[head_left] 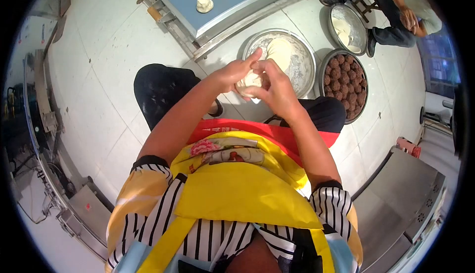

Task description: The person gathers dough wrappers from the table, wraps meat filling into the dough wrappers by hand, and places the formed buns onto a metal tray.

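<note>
A pale dough bun (251, 80) is held between my two hands, above the floor in front of my knees. My left hand (233, 74) cups it from the left, thumb pointing up. From the right, my right hand (278, 87) curls its fingers and thumb around the bun's top and near edge. Just beyond my hands stands a metal bowl (308, 77) dusted with flour, with a stack of round dough wrappers (280, 53) in it. Right of that bowl, a round pan holds several dark brown filling balls (345, 81).
One finished-looking bun (204, 4) lies on a blue slotted tray (237, 0) on a metal frame. Another bowl (360, 29) with dough pieces stands upper right, by a seated person (396, 13) whose hands are together. Metal equipment (396, 198) stands at the lower right.
</note>
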The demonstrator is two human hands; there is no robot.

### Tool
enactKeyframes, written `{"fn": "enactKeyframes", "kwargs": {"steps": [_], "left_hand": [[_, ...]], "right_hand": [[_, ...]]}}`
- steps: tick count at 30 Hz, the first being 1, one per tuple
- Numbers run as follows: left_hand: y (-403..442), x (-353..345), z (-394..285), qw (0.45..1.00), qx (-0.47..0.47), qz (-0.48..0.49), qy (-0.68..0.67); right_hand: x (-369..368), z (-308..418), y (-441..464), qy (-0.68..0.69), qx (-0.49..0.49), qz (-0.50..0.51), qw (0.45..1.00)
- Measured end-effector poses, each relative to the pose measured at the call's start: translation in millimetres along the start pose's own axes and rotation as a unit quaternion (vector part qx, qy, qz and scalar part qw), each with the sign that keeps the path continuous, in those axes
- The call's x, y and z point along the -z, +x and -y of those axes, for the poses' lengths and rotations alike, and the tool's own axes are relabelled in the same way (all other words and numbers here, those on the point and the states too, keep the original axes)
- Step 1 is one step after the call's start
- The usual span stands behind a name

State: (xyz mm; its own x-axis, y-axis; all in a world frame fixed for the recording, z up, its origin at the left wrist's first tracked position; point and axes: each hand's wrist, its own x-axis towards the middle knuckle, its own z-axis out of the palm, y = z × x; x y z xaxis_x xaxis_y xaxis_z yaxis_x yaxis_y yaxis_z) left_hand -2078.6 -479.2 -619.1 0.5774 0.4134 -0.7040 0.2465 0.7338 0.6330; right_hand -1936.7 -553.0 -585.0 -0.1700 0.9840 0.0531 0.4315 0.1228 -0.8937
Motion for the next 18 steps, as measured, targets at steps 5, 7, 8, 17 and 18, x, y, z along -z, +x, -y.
{"fn": "enactKeyframes", "kwargs": {"steps": [5,7,8,17,18], "left_hand": [[-9.1,3.6,7.9,0.980,-0.032,0.073,-0.185],[-10.5,-4.6,18.0,0.983,-0.076,0.049,-0.157],[-11.2,-9.1,22.3,0.984,-0.098,0.036,-0.145],[-16.6,-10.6,14.5,0.970,-0.119,0.037,-0.208],[-18.3,-14.6,13.4,0.974,-0.116,0.032,-0.190]], "right_hand": [[6.2,-4.2,11.1,-0.083,0.096,-0.057,0.990],[7.7,-7.3,12.4,-0.032,0.027,-0.062,0.997],[7.2,-7.7,12.7,-0.007,-0.008,-0.062,0.998],[9.4,8.7,7.2,-0.100,0.031,-0.087,0.991],[5.6,3.9,4.3,-0.155,0.061,-0.069,0.984]]}}
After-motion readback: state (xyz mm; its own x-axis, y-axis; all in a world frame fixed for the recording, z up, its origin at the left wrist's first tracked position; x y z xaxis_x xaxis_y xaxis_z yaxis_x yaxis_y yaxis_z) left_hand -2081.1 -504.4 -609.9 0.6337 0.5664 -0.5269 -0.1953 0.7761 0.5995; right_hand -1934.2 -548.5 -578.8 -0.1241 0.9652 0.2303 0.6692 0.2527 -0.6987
